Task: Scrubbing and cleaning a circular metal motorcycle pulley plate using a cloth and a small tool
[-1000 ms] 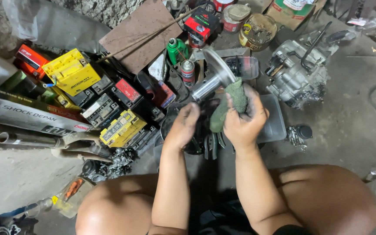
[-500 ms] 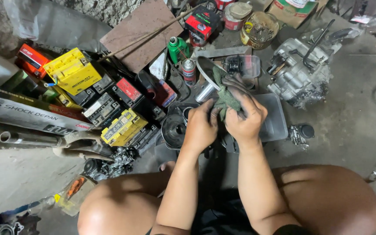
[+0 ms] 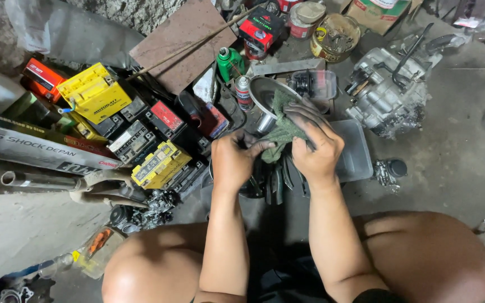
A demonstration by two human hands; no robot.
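1. the fingers of the right hand (image 3: 315, 147) are spread and pressed onto a green rag (image 3: 283, 128), clamping it against a round metal part (image 3: 267, 98); the fingertips look dark with grime.
2. the left hand (image 3: 232, 160) is curled shut, its fingers pinching the rag's lower edge just beside the right hand.
3. the metal part is a shiny silver disc with a short hub under it, tilted, held low over the concrete floor (image 3: 456, 157) in front of the knees; the rag is crumpled and dull green, draped over the disc's near side.
4. how much of the disc the rag covers cannot be told (the right hand hides that side), and dark ribbed pieces under the hands are too shadowed to name.
5. just right of the hands lies a clear plastic tray (image 3: 355, 151); beyond it an engine block (image 3: 385, 95), grey and oily.
6. left of the hands sits a heap of batteries, among them a yellow battery (image 3: 94, 98) and a smaller yellow-topped one (image 3: 158, 163). a green bottle (image 3: 228, 62) and a small spray can (image 3: 243, 92) stand behind the disc.
7. a brown board (image 3: 183, 42) leans at the back; a chrome pipe (image 3: 40, 180) lies at the left.
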